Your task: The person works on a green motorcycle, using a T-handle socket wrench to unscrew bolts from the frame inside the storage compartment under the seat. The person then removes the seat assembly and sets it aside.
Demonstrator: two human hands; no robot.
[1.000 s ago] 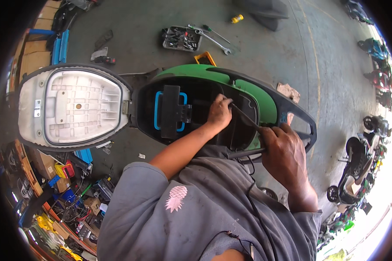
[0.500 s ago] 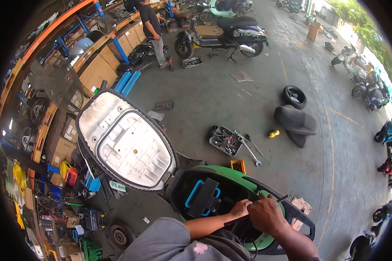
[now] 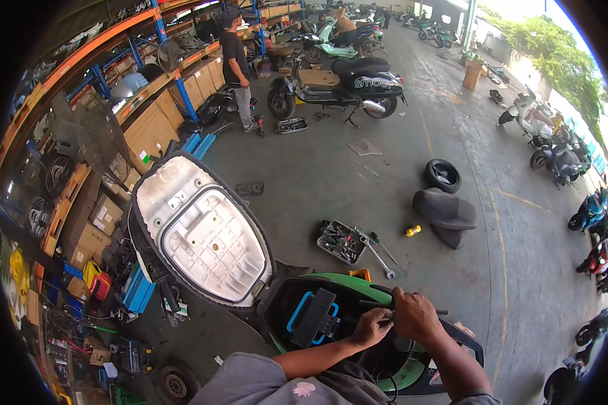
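A dark rod-like piece (image 3: pixel 442 312) is gripped in my right hand (image 3: pixel 417 316), its ends showing on both sides of the fist. Close beside it, my left hand (image 3: pixel 373 328) is closed with curled fingertips; what they pinch is hidden. Both hands are above the rear of a green and black scooter (image 3: pixel 378 291). Its seat (image 3: pixel 213 236) is tipped up, showing a white underside. Within the open storage well left of my hands sits a black box-like unit (image 3: pixel 312 317) with blue handles. A thin black cable (image 3: pixel 395 381) hangs below my hands.
On the floor ahead are a tool tray (image 3: pixel 342 241), a large wrench (image 3: pixel 378 258), a yellow bottle (image 3: pixel 413 231), a loose seat (image 3: pixel 446 210) and a tyre (image 3: pixel 443 175). Shelving with boxes (image 3: pixel 157 121) lines the left. A person (image 3: pixel 236 67) stands near a parked black scooter (image 3: pixel 358 84).
My view has tilted up, showing more of the far workshop. The rod has swung from a slant to nearly level, and my left hand has shifted slightly, its fingers curled near the right fist.
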